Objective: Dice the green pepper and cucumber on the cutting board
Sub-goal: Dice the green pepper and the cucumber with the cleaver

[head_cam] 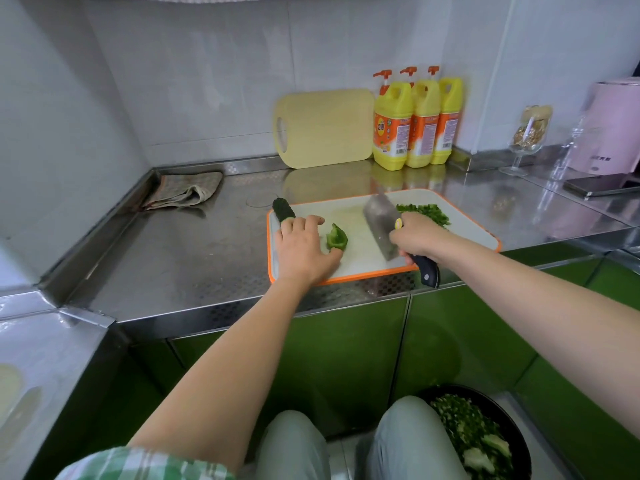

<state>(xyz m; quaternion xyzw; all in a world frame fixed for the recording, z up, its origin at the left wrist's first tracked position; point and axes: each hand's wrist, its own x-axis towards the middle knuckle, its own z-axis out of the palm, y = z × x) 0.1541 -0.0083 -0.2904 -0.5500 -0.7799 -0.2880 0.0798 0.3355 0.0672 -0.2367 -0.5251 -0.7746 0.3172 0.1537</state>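
— Fingers (306, 224) of the left hand (301, 249): spread and slack, laid flat on the cutting board (467, 232), grasping nothing. The outermost finger touches the cucumber (283, 209), which lies at the board's far left corner with its tip over the rim.
— And the pepper?
— One green pepper piece (336, 239) sits just right of those fingers, against the thumb. Diced pepper (425, 213) is heaped beyond the right hand (417, 237), by the board's far edge.
— Right hand's condition?
— Clenched round the black handle of a cleaver (381, 223). The blade is blurred and tilted, low over the board between the two hands, near the pepper piece but apart from it.
— Surroundings?
— Steel counter (173, 258) beneath. Well beyond the fingers, a wooden board (325, 128) leans on the tiled wall, with three yellow detergent bottles (424, 126) just beside it. A folded cloth (183, 192) lies far left of the fingers. Right of the knife hand stand a stemmed glass (530, 133), a pink appliance (613, 129) and a phone (599, 187). By the person's knees is a dark bowl (519, 445) of chopped greens.
— Obstructions?
— The left hand covers the cucumber's near end; the right hand hides part of the blade.
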